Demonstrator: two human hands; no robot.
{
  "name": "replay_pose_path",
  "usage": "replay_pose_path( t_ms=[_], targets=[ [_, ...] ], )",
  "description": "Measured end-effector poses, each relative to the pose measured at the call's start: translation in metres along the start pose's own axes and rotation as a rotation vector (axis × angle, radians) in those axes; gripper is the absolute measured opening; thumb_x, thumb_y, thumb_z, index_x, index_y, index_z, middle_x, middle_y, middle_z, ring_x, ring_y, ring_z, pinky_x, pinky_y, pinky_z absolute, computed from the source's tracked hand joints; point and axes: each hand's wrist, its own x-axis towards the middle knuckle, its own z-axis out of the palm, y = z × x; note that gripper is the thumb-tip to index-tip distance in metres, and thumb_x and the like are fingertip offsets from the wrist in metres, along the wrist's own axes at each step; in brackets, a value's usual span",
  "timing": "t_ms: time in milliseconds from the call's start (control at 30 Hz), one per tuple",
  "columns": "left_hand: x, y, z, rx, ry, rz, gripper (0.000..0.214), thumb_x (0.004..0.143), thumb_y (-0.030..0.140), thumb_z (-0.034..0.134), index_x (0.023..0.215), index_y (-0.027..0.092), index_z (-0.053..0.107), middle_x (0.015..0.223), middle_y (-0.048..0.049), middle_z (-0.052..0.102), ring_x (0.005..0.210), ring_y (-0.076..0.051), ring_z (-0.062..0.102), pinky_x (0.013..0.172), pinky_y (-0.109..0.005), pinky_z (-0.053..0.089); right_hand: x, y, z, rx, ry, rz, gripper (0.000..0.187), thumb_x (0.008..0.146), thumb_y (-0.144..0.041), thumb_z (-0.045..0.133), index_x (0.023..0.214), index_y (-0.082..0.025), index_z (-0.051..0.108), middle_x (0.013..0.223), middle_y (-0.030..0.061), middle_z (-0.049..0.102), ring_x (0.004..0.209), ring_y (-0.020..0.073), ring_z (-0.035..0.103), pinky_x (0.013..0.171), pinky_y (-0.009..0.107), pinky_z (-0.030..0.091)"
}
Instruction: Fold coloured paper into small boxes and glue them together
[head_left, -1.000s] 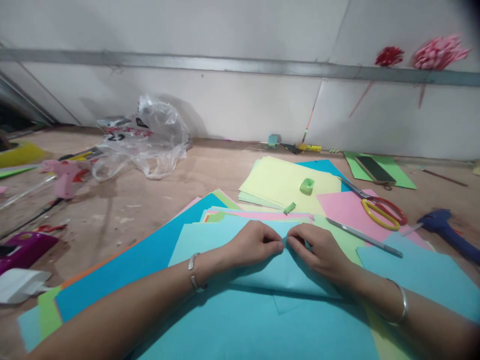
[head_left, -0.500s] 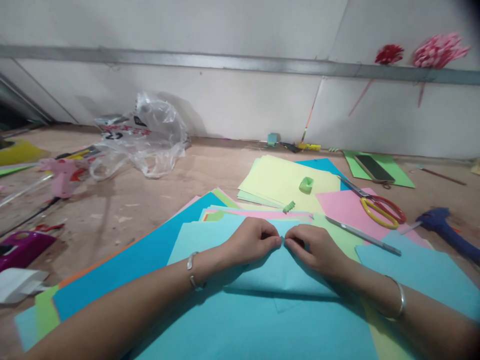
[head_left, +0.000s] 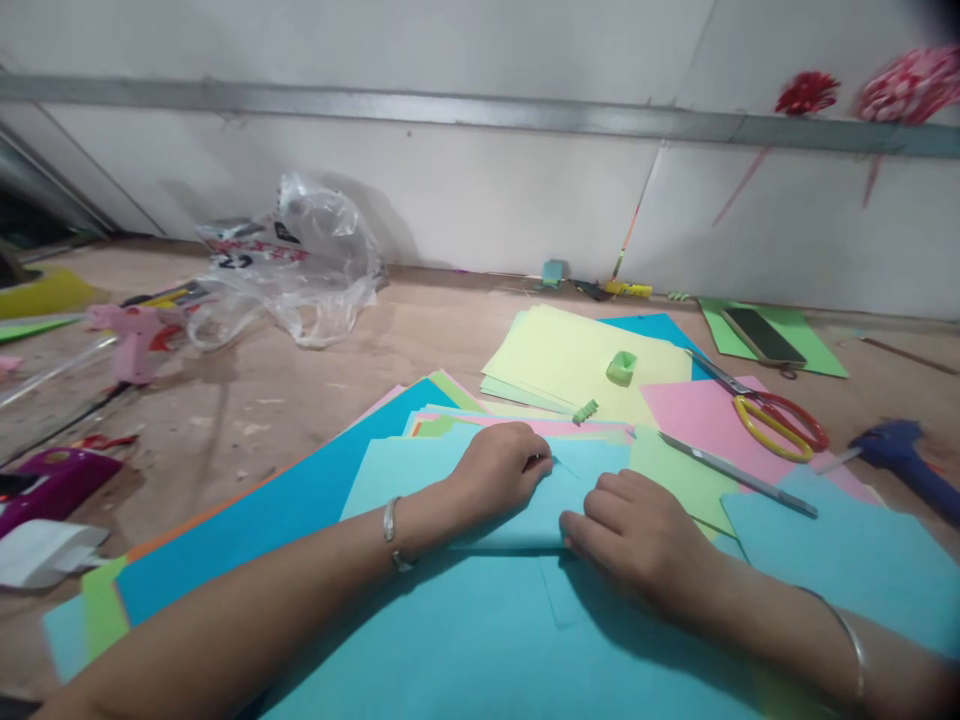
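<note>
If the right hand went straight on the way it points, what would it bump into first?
The right hand would probably meet the left hand first, just across the blue paper. Depth is hard to judge, so it might pass on the near side.

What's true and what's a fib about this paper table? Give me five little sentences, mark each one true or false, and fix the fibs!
1. The metal scissors with red and yellow handles are in the left hand. False: they lie on the paper, away from both hands.
2. The right hand touches the folded light-blue paper. True.
3. The dark-screened phone lies on bright green paper. True.
4. The crumpled clear plastic bag is at the picture's right edge. False: it is on the left side, near the pink glue gun.
5. A silver bracelet is on the left wrist. True.
</note>
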Motion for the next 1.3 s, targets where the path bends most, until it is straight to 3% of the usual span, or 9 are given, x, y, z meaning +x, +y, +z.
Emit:
replay_pose_path(
  t_ms=[200, 333, 433, 533, 733, 867, 967, 1033, 1300],
  targets=[
    [0.001, -0.002, 0.002, -0.005, -0.018, -0.007, 0.006, 0.082, 0.020, 0.064, 0.083, 0.017, 0.069, 0.080, -0.0036, 0.069, 0.076, -0.019, 0.061, 0.069, -0.029, 0.043, -0.002, -0.003, 0.004, 0.023, -0.030, -0.056, 0.025, 0.094, -0.020, 0.050, 0.073, -0.015, 0.062, 0.062, 0.0032, 0.048, 0.063, 0.0180, 0.035, 0.057, 0.035, 0.018],
    [-0.001, 0.002, 0.000, 0.042, 0.007, -0.003, 0.021, 0.083, 0.017, 0.061, 0.103, 0.018, 0.063, 0.085, -0.0021, 0.066, 0.077, -0.018, 0.059, 0.068, -0.028, 0.043, -0.002, -0.003, 0.005, 0.016, -0.074, -0.063, 0.025, 0.095, -0.021, 0.049, 0.074, -0.015, 0.063, 0.062, 0.0033, 0.049, 0.063, 0.0177, 0.036, 0.057, 0.035, 0.019],
    [-0.001, 0.007, -0.002, 0.154, -0.019, 0.060, 0.011, 0.086, 0.015, 0.055, 0.092, 0.016, 0.065, 0.091, -0.0051, 0.063, 0.081, -0.018, 0.057, 0.067, -0.028, 0.042, -0.002, -0.003, 0.005, 0.016, -0.088, -0.063, 0.025, 0.094, -0.020, 0.050, 0.074, -0.014, 0.063, 0.062, 0.0036, 0.050, 0.062, 0.0180, 0.037, 0.057, 0.035, 0.019],
    [0.001, 0.012, -0.004, 0.298, -0.104, 0.119, 0.021, 0.090, 0.012, 0.049, 0.080, 0.016, 0.066, 0.085, -0.0054, 0.061, 0.076, -0.018, 0.054, 0.063, -0.029, 0.039, -0.002, -0.005, 0.006, 0.019, -0.071, -0.066, 0.025, 0.094, -0.020, 0.050, 0.073, -0.015, 0.063, 0.061, 0.0037, 0.051, 0.061, 0.0181, 0.038, 0.056, 0.035, 0.019],
    [-0.002, 0.022, -0.013, 0.410, -0.246, 0.185, 0.023, 0.094, 0.023, 0.051, 0.081, 0.015, 0.068, 0.085, -0.0078, 0.061, 0.077, -0.021, 0.057, 0.059, -0.032, 0.039, -0.002, -0.002, 0.007, 0.041, -0.082, -0.044, 0.028, 0.095, -0.020, 0.047, 0.073, -0.015, 0.064, 0.060, 0.0039, 0.054, 0.059, 0.0174, 0.042, 0.056, 0.034, 0.022],
    [-0.005, 0.025, -0.014, 0.411, -0.257, 0.189, 0.023, 0.093, 0.032, 0.055, 0.089, 0.014, 0.069, 0.093, -0.0102, 0.062, 0.083, -0.025, 0.059, 0.059, -0.033, 0.042, -0.001, 0.022, -0.010, 0.050, -0.148, 0.228, 0.031, 0.095, -0.020, 0.045, 0.071, -0.017, 0.064, 0.062, 0.0056, 0.059, 0.060, 0.0175, 0.051, 0.057, 0.031, 0.029],
    [-0.005, 0.026, -0.014, 0.413, -0.258, 0.185, 0.023, 0.092, 0.034, 0.057, 0.091, 0.013, 0.069, 0.095, -0.0104, 0.063, 0.085, -0.025, 0.060, 0.062, -0.033, 0.044, 0.000, 0.044, -0.031, 0.157, -0.354, 0.461, 0.020, 0.090, -0.018, 0.049, 0.088, -0.019, 0.069, 0.077, 0.0076, 0.070, 0.069, 0.0199, 0.061, 0.061, 0.029, 0.037],
    [-0.005, 0.027, -0.015, 0.419, -0.278, 0.175, 0.023, 0.092, 0.032, 0.057, 0.091, 0.013, 0.069, 0.096, -0.0110, 0.063, 0.085, -0.025, 0.061, 0.063, -0.033, 0.045, 0.000, 0.053, -0.045, 0.242, -0.460, 0.546, 0.021, 0.088, -0.019, 0.050, 0.086, -0.020, 0.070, 0.079, 0.0068, 0.071, 0.071, 0.0203, 0.063, 0.061, 0.029, 0.039],
    [-0.004, 0.033, -0.019, 0.419, -0.312, 0.137, 0.023, 0.093, 0.029, 0.054, 0.089, 0.013, 0.069, 0.094, -0.0106, 0.063, 0.087, -0.025, 0.061, 0.064, -0.032, 0.045, -0.017, 0.038, -0.059, 0.605, -0.639, 0.845, 0.017, 0.080, -0.022, 0.058, 0.069, -0.019, 0.071, 0.063, 0.0009, 0.067, 0.057, 0.0138, 0.056, 0.052, 0.024, 0.036]
  ],
)
